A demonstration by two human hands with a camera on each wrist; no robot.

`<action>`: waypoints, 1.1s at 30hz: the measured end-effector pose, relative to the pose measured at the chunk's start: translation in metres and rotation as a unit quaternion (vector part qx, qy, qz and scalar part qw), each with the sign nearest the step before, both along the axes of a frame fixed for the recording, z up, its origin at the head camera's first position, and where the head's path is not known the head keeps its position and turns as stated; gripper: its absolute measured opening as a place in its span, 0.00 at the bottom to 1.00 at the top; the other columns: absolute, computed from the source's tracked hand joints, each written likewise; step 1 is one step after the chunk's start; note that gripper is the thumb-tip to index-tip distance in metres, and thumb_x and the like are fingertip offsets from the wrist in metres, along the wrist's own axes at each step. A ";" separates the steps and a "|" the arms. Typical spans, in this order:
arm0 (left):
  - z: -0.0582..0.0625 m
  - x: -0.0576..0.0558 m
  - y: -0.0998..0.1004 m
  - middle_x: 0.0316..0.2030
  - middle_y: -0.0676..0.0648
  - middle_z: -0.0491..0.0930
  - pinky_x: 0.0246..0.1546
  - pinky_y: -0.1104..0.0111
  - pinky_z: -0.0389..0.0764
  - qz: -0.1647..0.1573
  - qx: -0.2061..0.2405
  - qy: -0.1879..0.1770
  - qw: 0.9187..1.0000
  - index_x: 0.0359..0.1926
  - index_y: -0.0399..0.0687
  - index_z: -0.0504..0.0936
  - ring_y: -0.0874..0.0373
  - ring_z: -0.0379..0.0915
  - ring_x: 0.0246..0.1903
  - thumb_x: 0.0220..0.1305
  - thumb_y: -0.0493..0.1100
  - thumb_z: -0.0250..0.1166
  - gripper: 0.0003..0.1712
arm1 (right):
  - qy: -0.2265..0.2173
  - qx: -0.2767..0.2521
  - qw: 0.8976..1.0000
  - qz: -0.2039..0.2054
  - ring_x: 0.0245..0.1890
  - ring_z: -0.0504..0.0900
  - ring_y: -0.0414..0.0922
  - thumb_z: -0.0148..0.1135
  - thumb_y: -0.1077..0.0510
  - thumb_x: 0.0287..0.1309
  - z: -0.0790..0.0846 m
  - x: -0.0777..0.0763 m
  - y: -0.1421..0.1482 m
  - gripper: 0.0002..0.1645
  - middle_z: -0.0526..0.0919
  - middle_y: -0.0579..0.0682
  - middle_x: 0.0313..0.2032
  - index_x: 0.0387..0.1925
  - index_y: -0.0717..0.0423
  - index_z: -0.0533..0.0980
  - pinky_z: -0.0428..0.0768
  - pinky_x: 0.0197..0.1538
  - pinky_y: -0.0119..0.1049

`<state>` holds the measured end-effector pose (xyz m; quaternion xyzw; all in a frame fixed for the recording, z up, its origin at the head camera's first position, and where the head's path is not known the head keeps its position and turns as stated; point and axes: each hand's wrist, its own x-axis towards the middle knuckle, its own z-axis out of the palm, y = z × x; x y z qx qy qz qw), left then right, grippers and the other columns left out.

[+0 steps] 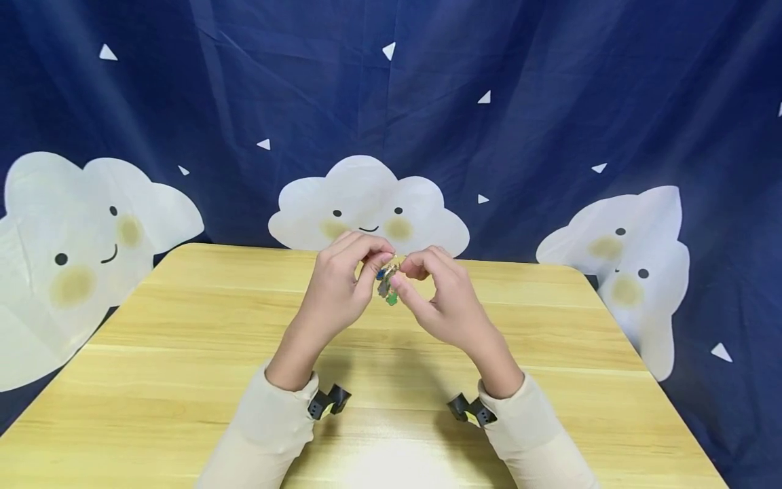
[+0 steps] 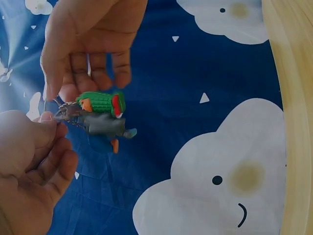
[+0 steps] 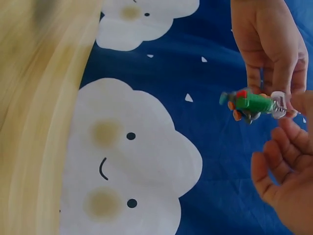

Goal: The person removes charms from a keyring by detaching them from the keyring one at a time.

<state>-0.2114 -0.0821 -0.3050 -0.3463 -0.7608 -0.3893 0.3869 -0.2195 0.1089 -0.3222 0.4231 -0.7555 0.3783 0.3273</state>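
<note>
Dangling multicol. charms (image 1: pixel 383 288) btwn grips (image 1: pixel 338 282) (image 1: pixel 448 295)

— Which colours stand out?

— A green charm (image 2: pixel 98 103) bears red and orange, a grey charm (image 2: pixel 103 124) is dull-toned, and a blue charm (image 2: pixel 99 143) shows orange.

— And the setting?

— A navy curtain (image 1: pixel 550 61) carries white triangles (image 1: pixel 389 49) and smiling white clouds (image 1: pixel 366 187) with yellowish cheeks (image 1: pixel 398 228); the table (image 1: pixel 214 326) is pale yellow wood grain, the sleeves (image 1: pixel 263 424) plain cream.

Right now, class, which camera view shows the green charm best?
The left wrist view: the green charm shows its ridged side and red part clearly. The right wrist view shows green and red parts, less sharply; the head view, just a small green shape.
</note>
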 end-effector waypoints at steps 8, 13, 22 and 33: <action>0.000 -0.001 0.000 0.34 0.46 0.84 0.36 0.67 0.78 -0.004 0.002 0.005 1.000 0.38 0.40 0.84 0.55 0.75 0.35 0.67 0.31 0.67 0.01 | 0.013 0.010 1.000 -0.006 0.34 0.77 0.44 0.69 0.65 0.61 -0.002 0.002 -0.006 0.06 0.80 0.49 0.30 0.35 0.60 0.78 0.78 0.38 0.38; 0.001 -0.002 -0.001 0.34 0.45 0.84 0.37 0.67 0.78 -0.005 0.003 0.012 1.000 0.38 0.39 0.83 0.54 0.75 0.35 0.67 0.30 0.66 0.02 | 0.040 0.000 0.999 -0.005 0.34 0.78 0.45 0.63 0.66 0.62 -0.001 0.001 -0.006 0.01 0.80 0.49 0.31 0.35 0.60 0.78 0.78 0.40 0.38; 0.001 -0.002 -0.002 0.35 0.46 0.84 0.37 0.67 0.78 -0.006 -0.008 0.015 1.000 0.39 0.40 0.84 0.54 0.75 0.36 0.67 0.31 0.66 0.02 | 0.129 -0.029 0.991 -0.014 0.31 0.77 0.48 0.59 0.64 0.63 0.006 0.003 -0.005 0.05 0.81 0.51 0.29 0.33 0.61 0.79 0.74 0.39 0.39; 0.001 -0.001 -0.003 0.37 0.48 0.84 0.40 0.68 0.76 -0.032 -0.056 -0.009 0.998 0.41 0.40 0.85 0.57 0.74 0.38 0.70 0.34 0.65 0.02 | 0.107 -0.056 0.993 -0.016 0.30 0.77 0.47 0.58 0.64 0.60 0.007 0.002 -0.002 0.05 0.80 0.49 0.26 0.30 0.59 0.79 0.74 0.38 0.36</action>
